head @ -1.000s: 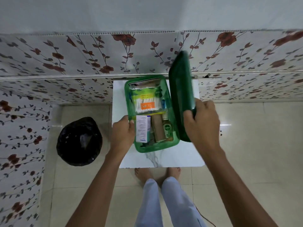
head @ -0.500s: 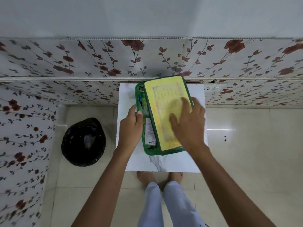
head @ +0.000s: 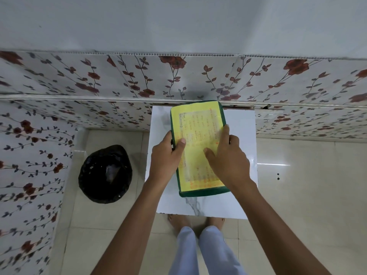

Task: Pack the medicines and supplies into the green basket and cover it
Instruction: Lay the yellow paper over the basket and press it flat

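The green basket (head: 204,192) is seen at the centre of the frame, closed over by its lid (head: 195,124), so that only a dark green rim shows along the near edge and the two long sides. Almost the whole top of the lid is covered by a yellow label (head: 198,120) printed with rows of small reddish text, too blurred to be read. The lid lies flat and lined up with the basket beneath it; whether it is fully seated cannot be told from above. The contents are hidden entirely.

The left hand (head: 165,157) is placed on the left long side, its thumb laid across the yellow label and its other fingers curled down over the green edge, clamped on the lid and basket wall. The right hand (head: 228,157) is laid on the right half of the lid, fingers spread apart and flat, the thumb pointing toward the centre and the fingertips reaching the right rim.

The basket stands on a small white marble-patterned table (head: 240,135), pushed against a wall papered with red flowers (head: 119,76). At the left of the frame, a bin lined with a black bag (head: 105,173) is seen on the tiled floor (head: 307,195). Bare feet (head: 178,221) and pale trousers (head: 198,253) are visible at the bottom centre.
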